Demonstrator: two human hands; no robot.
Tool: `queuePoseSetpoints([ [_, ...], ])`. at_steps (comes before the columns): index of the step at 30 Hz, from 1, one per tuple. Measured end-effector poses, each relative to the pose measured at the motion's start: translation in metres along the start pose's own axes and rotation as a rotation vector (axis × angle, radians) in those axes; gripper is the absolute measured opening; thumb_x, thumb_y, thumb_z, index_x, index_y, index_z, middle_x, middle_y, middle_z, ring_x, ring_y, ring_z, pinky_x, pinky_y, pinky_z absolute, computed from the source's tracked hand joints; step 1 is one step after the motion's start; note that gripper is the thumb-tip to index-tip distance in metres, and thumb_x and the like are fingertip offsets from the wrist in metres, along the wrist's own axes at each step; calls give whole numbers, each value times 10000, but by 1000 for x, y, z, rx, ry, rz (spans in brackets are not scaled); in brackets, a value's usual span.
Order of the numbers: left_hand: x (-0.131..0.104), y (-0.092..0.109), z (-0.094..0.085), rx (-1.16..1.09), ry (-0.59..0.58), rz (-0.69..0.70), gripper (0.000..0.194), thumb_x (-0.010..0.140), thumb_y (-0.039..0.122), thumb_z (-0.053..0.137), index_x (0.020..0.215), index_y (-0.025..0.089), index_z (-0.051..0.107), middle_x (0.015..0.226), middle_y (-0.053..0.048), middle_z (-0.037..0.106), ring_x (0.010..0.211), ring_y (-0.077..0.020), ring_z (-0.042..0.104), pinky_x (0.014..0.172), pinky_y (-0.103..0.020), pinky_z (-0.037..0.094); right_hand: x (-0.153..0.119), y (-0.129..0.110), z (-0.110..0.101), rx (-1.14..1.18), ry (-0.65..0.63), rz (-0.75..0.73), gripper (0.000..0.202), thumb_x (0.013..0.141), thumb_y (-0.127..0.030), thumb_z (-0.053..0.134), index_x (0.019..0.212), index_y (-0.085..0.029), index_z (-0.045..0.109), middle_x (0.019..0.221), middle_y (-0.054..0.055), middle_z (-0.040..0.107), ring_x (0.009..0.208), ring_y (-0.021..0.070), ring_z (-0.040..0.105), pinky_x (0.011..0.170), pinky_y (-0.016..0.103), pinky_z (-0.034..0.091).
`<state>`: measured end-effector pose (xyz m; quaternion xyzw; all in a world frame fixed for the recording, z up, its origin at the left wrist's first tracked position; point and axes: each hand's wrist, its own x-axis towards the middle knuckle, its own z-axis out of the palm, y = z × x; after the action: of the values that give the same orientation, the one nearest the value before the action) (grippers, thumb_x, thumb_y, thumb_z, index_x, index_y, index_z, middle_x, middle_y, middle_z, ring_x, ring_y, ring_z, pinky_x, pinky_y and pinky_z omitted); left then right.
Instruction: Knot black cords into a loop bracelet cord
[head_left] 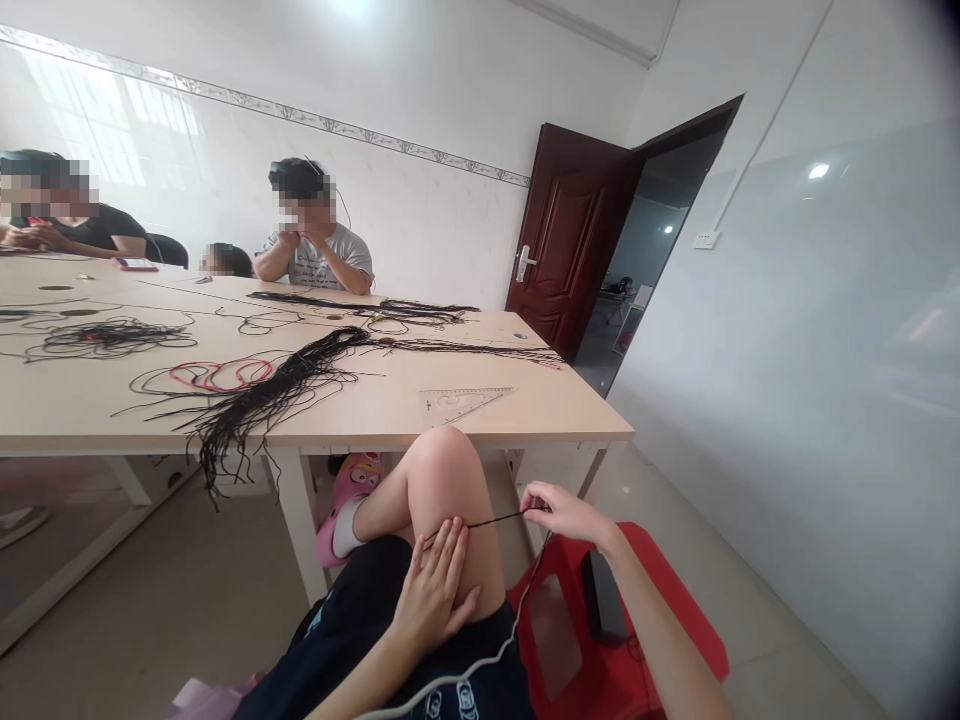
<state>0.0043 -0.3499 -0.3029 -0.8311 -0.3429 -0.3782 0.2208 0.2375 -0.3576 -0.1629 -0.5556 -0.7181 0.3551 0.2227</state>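
Observation:
A thin black cord (495, 520) runs across my bare thigh, just behind the raised knee. My left hand (439, 585) lies flat over one end, fingers stretched out and pressing the cord against the skin. To its right, my right hand (562, 512) is closed in a pinch on the cord and keeps the stretch between the hands straight. A dark strand hangs below the right hand and seems to meet a pale cable (480, 665) crossing my lap; where one ends and the other begins I cannot tell.
On the table (525, 415) lie a bundle of black cords (289, 380), a red cord (217, 375) and a clear set square (465, 403). A red stool (660, 570) holding a black box (602, 597) stands at my right. Several people sit across the table; a door (566, 240) stands ajar.

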Motion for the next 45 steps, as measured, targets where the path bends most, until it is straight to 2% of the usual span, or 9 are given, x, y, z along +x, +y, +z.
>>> queuePoseSetpoints([
  [4, -1, 0, 2, -3, -5, 0, 648, 832, 507, 381, 1329, 92, 414, 1282, -150, 535, 1349, -250, 260, 1124, -395, 46, -2, -4, 0, 30, -95, 3, 116, 846, -294, 480, 860, -190, 529, 661, -7, 604, 581, 128, 476, 557, 242, 367],
  [8, -2, 0, 2, -10, -9, -8, 643, 832, 512, 388, 1320, 95, 428, 1281, -149, 537, 1339, -244, 282, 1125, -392, 50, -2, -6, 1, 16, -86, 2, 286, 886, -317, 395, 709, -167, 563, 590, 3, 567, 554, 125, 450, 578, 256, 360],
  [14, -3, 1, 2, -11, -19, -24, 625, 840, 512, 375, 1305, 101, 451, 1285, -144, 534, 1346, -239, 266, 1125, -393, 43, -2, -3, 2, 26, -71, 5, 74, 799, -256, 536, 810, -185, 552, 743, 12, 606, 646, 138, 500, 580, 244, 370],
  [20, -4, 0, 3, -6, -19, -20, 622, 838, 516, 368, 1303, 112, 457, 1282, -135, 539, 1348, -245, 260, 1125, -396, 43, -3, -5, 2, 49, -73, -5, 233, 887, -312, 396, 872, -175, 584, 644, 6, 599, 604, 136, 498, 586, 258, 375],
  [27, -3, 1, 2, -19, -19, -24, 617, 841, 520, 367, 1289, 110, 475, 1275, -144, 542, 1326, -248, 309, 1124, -392, 36, -3, -1, 3, 71, -46, -21, 70, 800, -242, 528, 809, -184, 567, 830, 31, 603, 765, 163, 539, 644, 264, 401],
  [33, -3, 1, 1, -30, -20, -35, 613, 837, 517, 385, 1277, 102, 486, 1278, -149, 538, 1309, -231, 339, 1125, -390, 36, -3, -3, 5, 127, -98, -39, 178, 880, -328, 424, 832, -181, 510, 658, -8, 574, 580, 115, 480, 557, 237, 375],
  [39, -2, 1, 1, -29, -19, -28, 609, 837, 517, 381, 1262, 97, 503, 1281, -155, 533, 1306, -241, 346, 1124, -391, 36, -4, 0, 3, 117, -49, -37, 207, 862, -280, 453, 1007, -174, 557, 751, 21, 587, 712, 147, 540, 658, 268, 413],
  [42, -2, 1, 0, -27, -13, -16, 596, 838, 506, 381, 1250, 97, 515, 1276, -154, 538, 1312, -243, 336, 1122, -394, 36, -4, 2, 4, 99, -45, -33, 132, 808, -253, 532, 896, -179, 598, 831, 33, 592, 768, 159, 543, 674, 269, 418],
  [45, -1, 1, 0, -28, -17, -18, 596, 839, 502, 387, 1248, 88, 514, 1281, -155, 533, 1311, -234, 337, 1123, -391, 39, -3, 4, 6, 109, -73, -12, 98, 819, -265, 514, 857, -181, 546, 802, 24, 596, 654, 132, 529, 597, 255, 417],
])
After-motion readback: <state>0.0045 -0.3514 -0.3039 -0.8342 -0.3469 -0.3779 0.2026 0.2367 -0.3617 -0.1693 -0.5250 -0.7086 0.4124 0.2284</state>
